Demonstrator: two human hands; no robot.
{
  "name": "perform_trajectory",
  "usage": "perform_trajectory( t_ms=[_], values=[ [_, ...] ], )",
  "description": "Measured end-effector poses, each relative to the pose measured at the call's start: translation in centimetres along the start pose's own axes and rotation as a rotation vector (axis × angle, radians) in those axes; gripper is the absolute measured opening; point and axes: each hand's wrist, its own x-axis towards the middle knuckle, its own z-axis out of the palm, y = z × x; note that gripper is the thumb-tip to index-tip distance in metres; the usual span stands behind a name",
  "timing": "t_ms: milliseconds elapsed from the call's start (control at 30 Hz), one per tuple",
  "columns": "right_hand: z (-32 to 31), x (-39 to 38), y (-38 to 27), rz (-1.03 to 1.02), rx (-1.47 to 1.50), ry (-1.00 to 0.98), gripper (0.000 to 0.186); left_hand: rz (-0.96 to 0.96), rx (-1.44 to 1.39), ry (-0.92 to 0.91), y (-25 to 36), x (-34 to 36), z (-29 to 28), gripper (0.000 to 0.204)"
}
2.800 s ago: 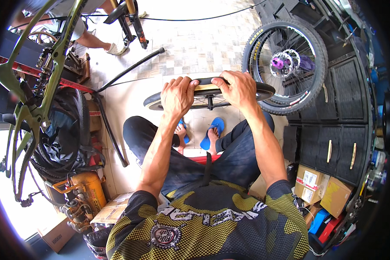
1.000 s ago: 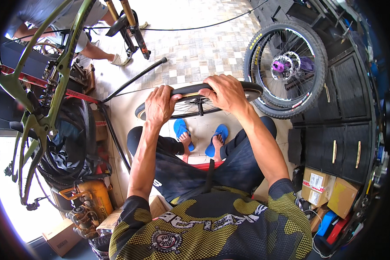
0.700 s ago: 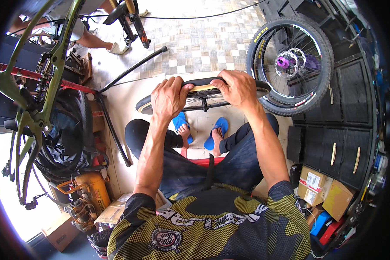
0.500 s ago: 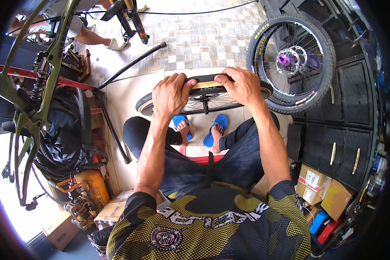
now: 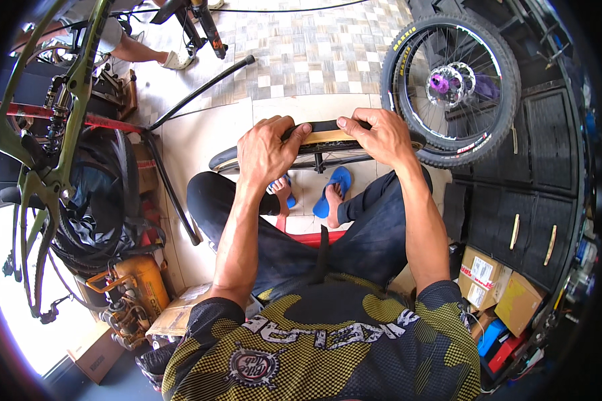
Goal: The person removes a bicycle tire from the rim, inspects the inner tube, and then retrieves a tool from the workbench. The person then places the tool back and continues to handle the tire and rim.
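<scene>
1. Two brown cardboard boxes (image 5: 498, 287) stand at about four o'clock against the black cabinet; the left one bears a white label (image 5: 480, 281).
2. Below them, near five o'clock, sit a blue package (image 5: 489, 335) and a red package (image 5: 508, 351).
3. A brown carton (image 5: 95, 353) lies at seven o'clock on the floor.
4. Flattened cardboard (image 5: 180, 314) lies just right of it.

A black tan-walled bicycle tyre (image 5: 328, 134) on its wheel stands upright before the knees.
</scene>
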Motion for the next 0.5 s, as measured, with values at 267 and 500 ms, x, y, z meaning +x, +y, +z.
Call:
perform_trajectory(
  t_ms=[267, 500],
  values=[
    [-0.2, -1.4, -0.7, 0.048, -0.019, -0.039, 0.055, -0.026, -0.004, -0.026, 0.2, -1.3, -0.2, 0.052],
    [0.4, -2.0, 0.1, -0.005, 0.015, 0.023, 0.053, -0.036, -0.029, -0.067, 0.5, -1.5, -0.5, 0.053]
  ],
)
